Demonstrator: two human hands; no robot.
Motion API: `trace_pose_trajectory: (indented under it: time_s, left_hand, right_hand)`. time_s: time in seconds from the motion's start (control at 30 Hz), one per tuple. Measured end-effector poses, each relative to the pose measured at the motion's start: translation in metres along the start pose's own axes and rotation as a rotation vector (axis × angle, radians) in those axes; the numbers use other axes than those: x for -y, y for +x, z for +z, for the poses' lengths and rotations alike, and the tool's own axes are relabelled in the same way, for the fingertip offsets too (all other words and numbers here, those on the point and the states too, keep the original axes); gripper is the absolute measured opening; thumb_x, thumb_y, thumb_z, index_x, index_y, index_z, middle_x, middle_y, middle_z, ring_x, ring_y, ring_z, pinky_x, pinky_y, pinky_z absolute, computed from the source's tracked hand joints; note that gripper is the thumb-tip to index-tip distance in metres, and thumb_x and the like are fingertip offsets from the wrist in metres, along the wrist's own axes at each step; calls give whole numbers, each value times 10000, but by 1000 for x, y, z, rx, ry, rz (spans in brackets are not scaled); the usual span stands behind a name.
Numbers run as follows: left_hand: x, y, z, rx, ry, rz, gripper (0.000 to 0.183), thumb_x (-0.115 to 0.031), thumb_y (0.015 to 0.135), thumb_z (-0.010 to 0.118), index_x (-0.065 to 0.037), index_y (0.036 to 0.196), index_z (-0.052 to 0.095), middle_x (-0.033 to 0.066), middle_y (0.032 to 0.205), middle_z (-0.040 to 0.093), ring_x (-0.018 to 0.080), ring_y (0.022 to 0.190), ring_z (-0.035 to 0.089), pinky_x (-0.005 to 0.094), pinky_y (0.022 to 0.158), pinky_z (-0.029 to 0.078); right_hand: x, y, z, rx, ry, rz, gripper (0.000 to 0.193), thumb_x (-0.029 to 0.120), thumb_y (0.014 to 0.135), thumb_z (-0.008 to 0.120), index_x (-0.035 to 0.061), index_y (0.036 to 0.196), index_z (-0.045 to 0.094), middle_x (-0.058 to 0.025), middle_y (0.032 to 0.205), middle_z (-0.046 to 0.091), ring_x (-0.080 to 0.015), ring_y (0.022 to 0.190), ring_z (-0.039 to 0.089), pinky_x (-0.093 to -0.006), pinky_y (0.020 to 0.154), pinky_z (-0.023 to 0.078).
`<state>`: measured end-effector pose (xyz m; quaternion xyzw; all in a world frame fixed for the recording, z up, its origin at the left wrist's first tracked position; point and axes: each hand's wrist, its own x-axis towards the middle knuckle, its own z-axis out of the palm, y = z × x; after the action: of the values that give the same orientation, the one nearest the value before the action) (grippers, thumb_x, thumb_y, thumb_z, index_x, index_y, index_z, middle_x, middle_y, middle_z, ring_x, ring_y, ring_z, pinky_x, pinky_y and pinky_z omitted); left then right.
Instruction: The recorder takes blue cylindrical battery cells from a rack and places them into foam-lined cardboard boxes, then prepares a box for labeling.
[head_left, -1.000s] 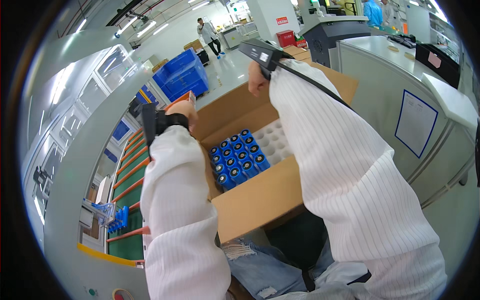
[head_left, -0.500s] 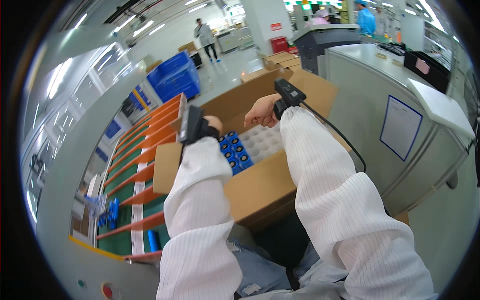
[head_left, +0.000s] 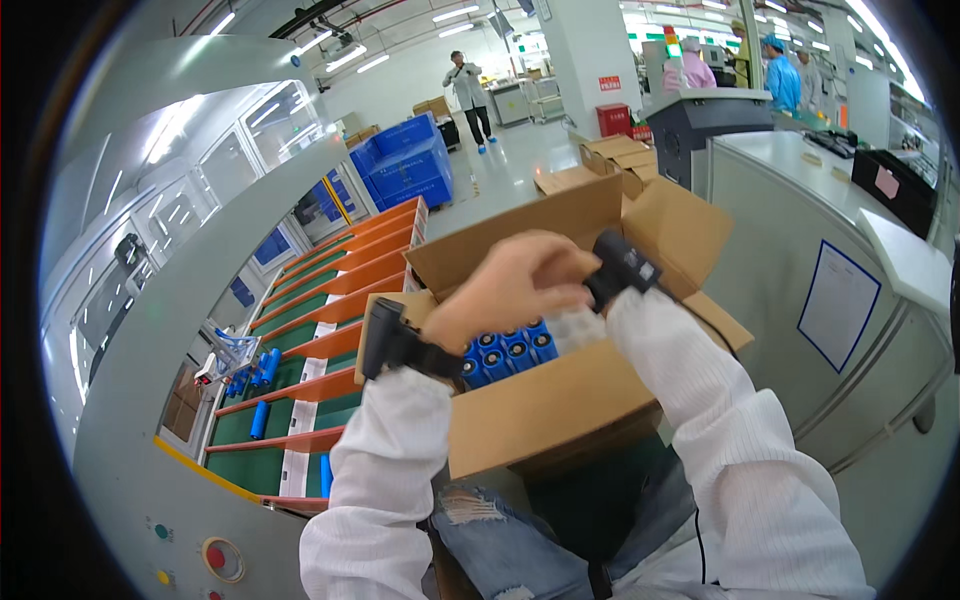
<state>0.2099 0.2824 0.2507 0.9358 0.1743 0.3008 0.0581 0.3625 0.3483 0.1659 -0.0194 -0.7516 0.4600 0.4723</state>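
Observation:
My left hand [head_left: 505, 285] is raised over an open cardboard box [head_left: 545, 415], palm turned inward and slightly blurred. Its fingers look bent and apart, reaching to a black device [head_left: 624, 265] strapped to my right wrist; whether they touch it I cannot tell. My right hand [head_left: 578, 264] is mostly hidden behind the left one, so its fingers cannot be read. Another black device [head_left: 385, 338] sits on my left wrist. Inside the box, blue cylindrical cells [head_left: 515, 352] stand upright in rows, beside a pale tray with round pockets [head_left: 580, 328].
On the left runs a green conveyor [head_left: 235, 428] with orange dividers [head_left: 345, 310] and several loose blue cells [head_left: 259, 420]. A grey cabinet [head_left: 770, 250] stands on the right. Blue crates [head_left: 405, 170] and a standing person [head_left: 468, 95] are farther back.
My left hand has swung up and right, across to the right wrist. The right hand has turned inward. The view has shifted, and more blue cells show on the conveyor.

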Motion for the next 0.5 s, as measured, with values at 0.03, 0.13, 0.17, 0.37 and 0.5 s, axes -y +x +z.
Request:
trace_pose_trajectory:
  time_s: [0.03,0.13,0.17,0.37,0.5]
  left_hand:
    - [-10,0,7,134,-87,-59,403,-292,779,768,-25,1052,643,80,788,623,169,745,575,288,792,478]
    - [-28,-1,9,262,10,-144,365,-332,793,772,-43,993,673,36,678,582,132,653,501,275,648,455]
    - [-18,-5,8,252,-142,-219,354,-354,810,760,-49,972,679,23,657,566,117,614,481,278,579,427]
    - [-24,-15,-20,382,-640,-648,385,-350,863,722,24,952,704,29,768,636,115,699,562,276,626,468]
    - [21,-46,4,310,-594,-393,397,-419,873,696,-22,883,698,24,664,600,112,563,525,283,503,437]
  right_hand:
    - [-3,-12,8,20,-201,78,200,182,859,620,77,1023,669,-106,884,663,-202,770,627,-321,675,481]
    - [-13,-35,21,107,-782,296,214,180,852,625,77,1037,661,-107,918,655,-210,815,621,-329,718,479]
    - [-18,-30,28,128,-820,289,219,179,850,626,77,1042,658,-107,929,653,-213,830,619,-332,733,478]
    - [-38,-24,25,115,-1010,308,254,174,836,636,77,1070,641,-107,996,638,-231,920,608,-349,819,472]
    - [-65,-8,33,124,-1080,235,279,171,826,642,77,1089,630,-107,1041,629,-242,980,600,-360,876,469]
